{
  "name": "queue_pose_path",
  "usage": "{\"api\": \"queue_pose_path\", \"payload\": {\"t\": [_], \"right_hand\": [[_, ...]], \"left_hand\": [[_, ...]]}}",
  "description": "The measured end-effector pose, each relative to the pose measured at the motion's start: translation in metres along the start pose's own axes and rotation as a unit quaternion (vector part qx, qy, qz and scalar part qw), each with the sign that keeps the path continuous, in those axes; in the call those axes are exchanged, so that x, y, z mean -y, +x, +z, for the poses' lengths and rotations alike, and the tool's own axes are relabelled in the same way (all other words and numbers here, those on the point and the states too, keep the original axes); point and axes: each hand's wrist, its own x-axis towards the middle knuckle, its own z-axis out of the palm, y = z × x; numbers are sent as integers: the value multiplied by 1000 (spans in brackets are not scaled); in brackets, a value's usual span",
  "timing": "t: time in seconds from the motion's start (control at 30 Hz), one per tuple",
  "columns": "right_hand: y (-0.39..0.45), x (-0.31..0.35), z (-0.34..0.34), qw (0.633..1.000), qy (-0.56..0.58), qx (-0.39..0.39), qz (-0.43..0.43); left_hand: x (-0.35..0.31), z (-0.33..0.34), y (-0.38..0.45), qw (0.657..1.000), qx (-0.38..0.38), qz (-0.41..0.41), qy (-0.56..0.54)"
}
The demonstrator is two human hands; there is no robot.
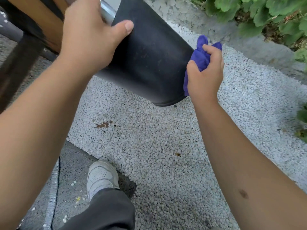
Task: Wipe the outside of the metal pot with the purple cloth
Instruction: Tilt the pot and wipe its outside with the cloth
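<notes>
Both forearms bare to the frame edge; no sleeves, watch, rings or gloves visible. Left hand: short, plain thumbnail. Right hand: bare. Small dark oval mark on right forearm, well back from the fingers. Dark grey trouser leg. White low-top sneaker, perforated toe, scuffed.

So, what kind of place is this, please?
Probably outdoors, in a garden or yard: white gravel covers the ground, green leafy plants grow along a concrete edge, and a wooden bench or table stands beside.
</notes>
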Motion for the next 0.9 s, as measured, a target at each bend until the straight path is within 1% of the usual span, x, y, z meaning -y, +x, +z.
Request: {"api": "queue_pose_path", "payload": {"t": [0.1, 0.23, 0.3, 0.37, 0.47, 0.6, 0.77, 0.9], "right_hand": [[1, -5, 7, 998, 6, 37, 43], [16, -6, 9, 998, 1, 34, 61], [24, -4, 10, 997, -8, 45, 58], [28, -7, 11, 997, -8, 51, 56], [27, -12, 14, 998, 1, 31, 51], [15, -18, 18, 999, 16, -7, 44], [-5, -25, 25, 999, 25, -27, 32], [-27, -29, 31, 997, 45, -47, 44]], "left_hand": [[-4, -6, 12, 999, 15, 19, 34], [1, -9, 5, 991, 50, 90, 91], [8, -6, 1, 989, 57, 91, 97], [12, -1, 0, 991, 49, 65, 104], [10, 7, 4, 991, 45, 47, 117], [0, 13, 13, 992, 53, 34, 106], [-1, 18, 16, 990, 46, 58, 123], [-4, 19, 14, 989, 44, 80, 117]]}}
